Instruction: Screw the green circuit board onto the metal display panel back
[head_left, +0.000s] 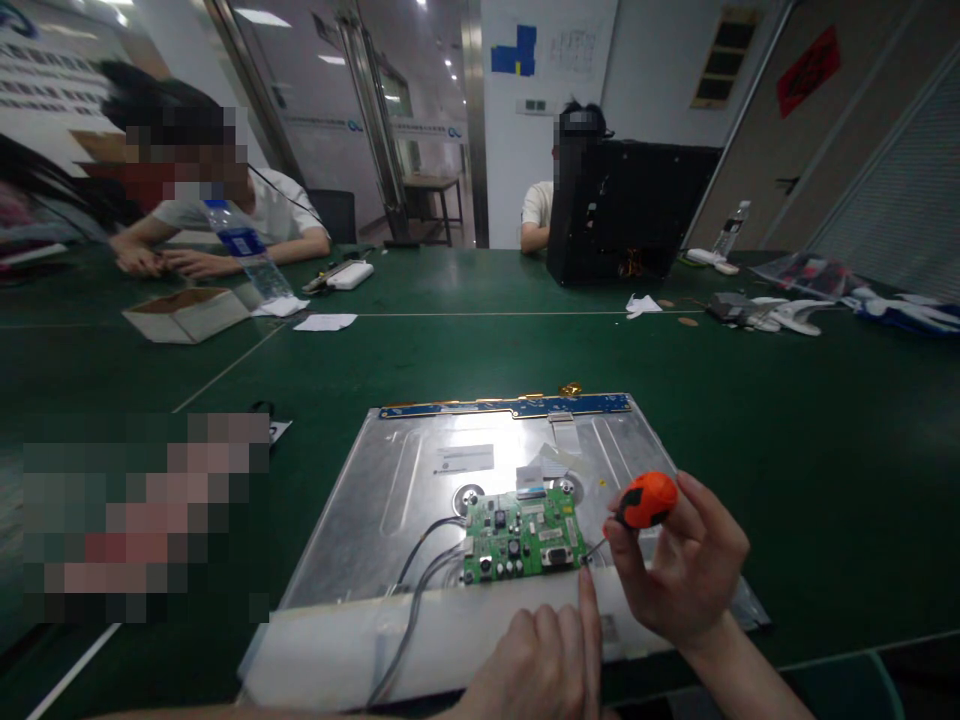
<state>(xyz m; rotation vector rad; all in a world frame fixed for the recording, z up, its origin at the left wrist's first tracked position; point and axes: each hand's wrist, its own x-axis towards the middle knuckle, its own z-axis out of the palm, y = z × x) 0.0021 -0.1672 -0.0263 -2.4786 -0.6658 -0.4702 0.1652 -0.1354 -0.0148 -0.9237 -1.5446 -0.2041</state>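
A green circuit board (pixel 525 535) lies on the metal back of a flat display panel (pixel 352 520). My right hand (pixel 686 570) grips a screwdriver (pixel 649 500) by its orange and black handle. The thin shaft slants down to the board's lower right corner, where the tip meets a screw spot too small to make out clearly. My left hand (pixel 544 655) rests over the panel's near edge, its index finger stretched to that same corner and the other fingers curled. Nothing shows in it. Grey cables (pixel 420 600) run from the board's left side across a white film strip (pixel 337 640).
Across the green table (pixel 450 355) sit two people, one behind a black casing (pixel 626 210). An open box (pixel 191 312), a water bottle (pixel 244 245) and paper stand at far left. Gloves (pixel 787 315) and another bottle (pixel 731 230) are at far right.
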